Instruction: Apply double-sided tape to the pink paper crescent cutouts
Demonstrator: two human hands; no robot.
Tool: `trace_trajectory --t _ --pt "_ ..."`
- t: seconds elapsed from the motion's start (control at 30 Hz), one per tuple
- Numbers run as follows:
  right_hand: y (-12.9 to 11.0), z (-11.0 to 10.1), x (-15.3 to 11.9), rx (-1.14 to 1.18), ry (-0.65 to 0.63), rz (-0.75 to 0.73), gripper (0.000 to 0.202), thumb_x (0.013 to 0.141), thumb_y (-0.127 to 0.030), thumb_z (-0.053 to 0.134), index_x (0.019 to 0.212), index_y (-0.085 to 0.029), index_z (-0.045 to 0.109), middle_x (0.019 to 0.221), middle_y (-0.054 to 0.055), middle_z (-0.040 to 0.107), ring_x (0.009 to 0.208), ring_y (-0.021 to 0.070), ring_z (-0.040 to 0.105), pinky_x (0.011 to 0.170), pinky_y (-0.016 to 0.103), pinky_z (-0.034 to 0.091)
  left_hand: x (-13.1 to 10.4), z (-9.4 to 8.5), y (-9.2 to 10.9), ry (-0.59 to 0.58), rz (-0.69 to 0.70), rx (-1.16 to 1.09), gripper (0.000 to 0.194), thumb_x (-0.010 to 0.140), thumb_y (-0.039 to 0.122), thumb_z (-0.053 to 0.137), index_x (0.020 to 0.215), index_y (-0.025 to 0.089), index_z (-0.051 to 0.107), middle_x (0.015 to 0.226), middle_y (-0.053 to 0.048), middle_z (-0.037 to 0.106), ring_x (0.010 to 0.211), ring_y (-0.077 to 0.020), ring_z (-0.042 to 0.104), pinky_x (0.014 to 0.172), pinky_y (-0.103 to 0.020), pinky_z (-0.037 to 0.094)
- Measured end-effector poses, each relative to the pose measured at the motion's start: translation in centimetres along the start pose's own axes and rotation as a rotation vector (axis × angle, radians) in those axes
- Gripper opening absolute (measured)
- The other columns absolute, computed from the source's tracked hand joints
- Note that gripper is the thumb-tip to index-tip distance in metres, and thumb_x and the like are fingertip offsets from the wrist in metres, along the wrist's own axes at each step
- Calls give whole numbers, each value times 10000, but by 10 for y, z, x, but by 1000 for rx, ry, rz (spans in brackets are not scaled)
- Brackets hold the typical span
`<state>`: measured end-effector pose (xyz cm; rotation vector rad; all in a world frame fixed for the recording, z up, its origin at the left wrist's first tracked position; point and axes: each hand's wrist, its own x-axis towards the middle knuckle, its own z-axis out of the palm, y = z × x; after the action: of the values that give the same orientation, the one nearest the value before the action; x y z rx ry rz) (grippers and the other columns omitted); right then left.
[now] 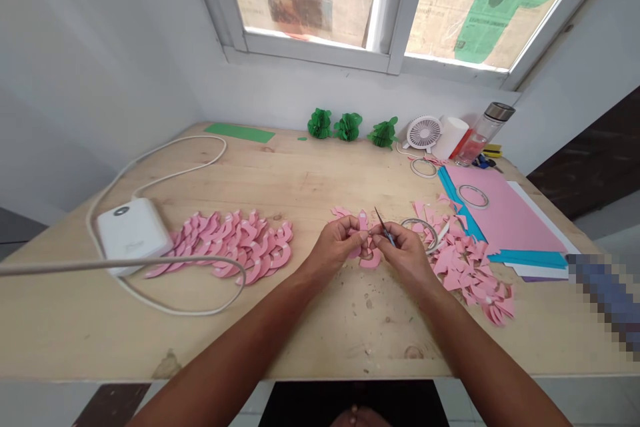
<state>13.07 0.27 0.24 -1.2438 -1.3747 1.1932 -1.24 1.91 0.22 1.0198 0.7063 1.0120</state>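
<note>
We are mid-cutting: left hand (336,240) fingers pinch a pink paper piece (364,247) above the worktop (310,173) centre, right hand (400,250) fingers closed on small scissors (385,228). Next cut prob. needs slow turning of the paper w/ a steady grip.

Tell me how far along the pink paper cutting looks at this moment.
Done: a pile of curved pink paper cut-outs lies left of the hands on the wooden table, and pink paper scraps are heaped to the right. In hand: the left hand pinches a pink paper piece while the right hand holds small scissors at it. Left: a large pink paper sheet lies uncut.
</note>
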Motion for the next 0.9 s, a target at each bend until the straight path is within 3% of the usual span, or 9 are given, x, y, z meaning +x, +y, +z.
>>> trace_trajectory --t 0.23,0.47,0.67,0.9 --pt "-2 -4 0 -15 101 53 188 705 -314 583 819 -164 594 689 -7 567 627 117 513 568 223 382 1 -3 -3 -1 -9 -17 204 680 263 674 696 147 508 581 5 581 514 -108 543 547 -242 427" --pt "-6 -4 -3 -54 33 -45 92 732 -264 556 714 -175 566 643 -21 530 610 105 465 558 214 360 -1 -1 -2 -5 -23 -23 179 705 261 654 681 138 526 593 -1 586 518 -98 537 539 -226 417" --pt "-6 -3 -2 -102 34 -42 126 729 -288 552 668 -178 538 593 -28 503 559 105 445 522 218 344 0 -1 -3 -25 -29 -7 189 692 272 667 671 131 543 599 -13 593 531 -108 543 547 -237 420" --pt "-3 -6 0 -117 152 -6 181 705 -355 567 686 -177 547 608 -16 510 565 112 445 503 219 332 0 -2 -3 -35 -50 -4 180 691 276 653 771 120 609 676 -51 640 566 -124 564 554 -255 446"
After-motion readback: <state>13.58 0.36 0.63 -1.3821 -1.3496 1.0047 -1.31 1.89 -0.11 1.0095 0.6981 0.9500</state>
